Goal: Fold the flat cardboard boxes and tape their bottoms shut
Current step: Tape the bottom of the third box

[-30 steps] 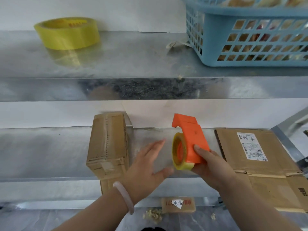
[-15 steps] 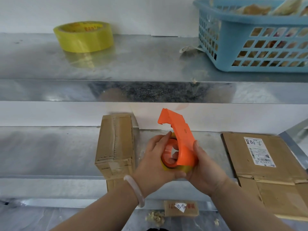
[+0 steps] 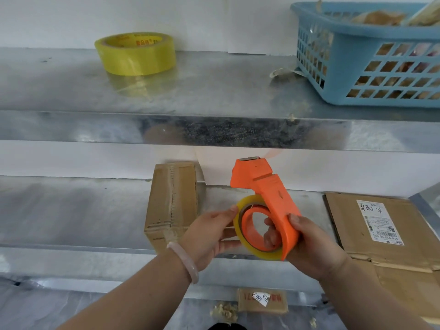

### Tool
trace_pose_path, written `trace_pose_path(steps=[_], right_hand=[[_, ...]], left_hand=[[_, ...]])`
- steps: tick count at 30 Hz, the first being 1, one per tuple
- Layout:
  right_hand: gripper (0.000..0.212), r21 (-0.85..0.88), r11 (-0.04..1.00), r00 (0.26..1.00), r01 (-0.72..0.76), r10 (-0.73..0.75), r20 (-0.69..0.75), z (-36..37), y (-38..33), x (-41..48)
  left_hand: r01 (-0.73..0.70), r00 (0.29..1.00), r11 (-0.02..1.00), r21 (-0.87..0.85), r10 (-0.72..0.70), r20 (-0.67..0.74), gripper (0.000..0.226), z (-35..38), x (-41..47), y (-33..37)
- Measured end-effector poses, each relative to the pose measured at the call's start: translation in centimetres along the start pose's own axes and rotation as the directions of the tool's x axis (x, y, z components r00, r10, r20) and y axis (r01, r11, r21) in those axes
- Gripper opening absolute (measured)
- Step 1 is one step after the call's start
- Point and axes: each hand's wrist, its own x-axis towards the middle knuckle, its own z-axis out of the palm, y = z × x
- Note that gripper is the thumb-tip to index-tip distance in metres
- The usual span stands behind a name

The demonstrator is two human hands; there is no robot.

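Change over the last second: left hand (image 3: pixel 212 236) went from spread and approaching to pinching the rim of the tape roll (image 3: pixel 266 254), thumb below, fingers on top. Right hand (image 3: pixel 309 248) is wrapped round the handle of the orange tape dispenser (image 3: pixel 273 198), fingertips showing through the hub. The dispenser has swung from tilted left to near upright, blade end up. The roll sits skewed and proud of the hub on the left side (either being seated or turned to find the free end, can't tell which).

Read: tool prep, no taping yet. One folded cardboard box (image 3: pixel 172 201) stands mid-way along the lower shelf (image 3: pixel 71 210), from the back wall to the front edge, seam up. Flat cardboard box (image 3: pixel 350 225) lies at the shelf's right end, overhanging the front edge, untouched. So folding comes next once the roll feeds properly. Spare yellow tape roll (image 3: pixel 135 54) is on the upper shelf, left of the blue basket (image 3: pixel 357 29).
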Motion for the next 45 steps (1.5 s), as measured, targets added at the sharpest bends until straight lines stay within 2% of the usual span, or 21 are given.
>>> trace_pose_path(steps=[3, 5, 10, 14, 17, 19, 22, 26, 29, 32, 34, 37, 40, 43, 45], right_hand=[[0.096, -0.082, 0.997, 1.0, -0.004, 0.005, 0.014, -0.2, -0.5, -0.4], [0.097, -0.14, 0.99, 0.999, -0.018, 0.024, 0.04, -0.3, -0.6, -0.7], [0.061, -0.226, 0.974, 0.981, -0.016, 0.059, 0.183, -0.1, -1.0, -1.1], [0.06, -0.29, 0.957, 0.974, -0.029, 0.092, 0.206, -0.4, -1.1, -1.4], [0.058, -0.293, 0.956, 0.973, -0.022, 0.088, 0.213, -0.4, -1.2, -1.5], [0.057, -0.293, 0.956, 0.969, -0.016, 0.087, 0.232, -0.4, -1.3, -1.5], [0.054, -0.296, 0.955, 0.963, -0.008, 0.088, 0.255, -0.4, -1.5, -1.5], [0.052, -0.319, 0.948, 0.955, -0.012, 0.106, 0.279, -0.6, -1.4, -1.4], [0.068, -0.353, 0.935, 0.962, -0.035, 0.127, 0.243, -1.2, -1.1, -1.1], [0.089, -0.415, 0.908, 0.973, -0.055, 0.141, 0.181, -2.0, -1.2, -1.0], [0.09, -0.465, 0.882, 0.976, -0.075, 0.16, 0.146, -2.4, -1.5, -1.2], [0.075, -0.572, 0.814, 0.969, -0.104, 0.212, 0.125, -2.9, -1.8, -1.4], [0.062, -0.665, 0.739, 0.962, -0.104, 0.246, 0.123, -2.8, -2.3, -1.5], [0.063, -0.715, 0.694, 0.967, -0.091, 0.232, 0.102, -2.2, -3.2, -1.5], [0.077, -0.753, 0.654, 0.975, -0.073, 0.205, 0.084, -1.9, -3.6, -1.5]], left_hand=[[0.009, 1.0, 1.0, -0.005, -0.009, -0.003, 0.037, -0.5, 0.2, 0.3], [0.029, 1.0, 0.999, 0.02, -0.029, -0.002, 0.035, -0.8, 0.2, 0.4], [0.125, 0.991, 0.992, -0.016, -0.124, 0.043, 0.017, -1.4, 0.3, 0.7], [0.171, 0.982, 0.983, 0.064, -0.175, 0.076, 0.01, -1.8, 0.4, 1.0], [0.219, 0.965, 0.974, 0.061, -0.225, 0.132, 0.012, -1.5, 0.2, 1.1], [0.232, 0.962, 0.97, 0.077, -0.241, 0.128, 0.017, -1.5, 0.2, 1.1], [0.22, 0.968, 0.969, 0.115, -0.232, 0.098, 0.01, -1.4, 0.1, 1.1], [0.176, 0.978, 0.967, 0.184, -0.192, 0.077, 0.014, -1.0, -0.3, 1.6], [0.117, 0.986, 0.956, 0.269, -0.143, 0.082, 0.027, -0.5, -0.7, 1.8], [0.062, 0.996, 0.946, 0.319, -0.08, 0.046, 0.017, -0.8, -0.5, 2.0], [0.029, 1.0, 0.938, 0.347, -0.031, -0.001, 0.011, -1.4, -0.4, 2.5], [-0.055, 0.995, 0.869, 0.491, 0.09, -0.048, 0.01, -1.8, -0.4, 3.5], [-0.115, 0.983, 0.749, 0.653, 0.182, -0.035, 0.016, -1.9, -0.4, 4.3], [-0.134, 0.972, 0.668, 0.732, 0.232, -0.033, 0.016, -2.0, -0.1, 4.5], [-0.139, 0.964, 0.599, 0.789, 0.264, -0.031, 0.016, -2.1, 0.0, 4.5]])
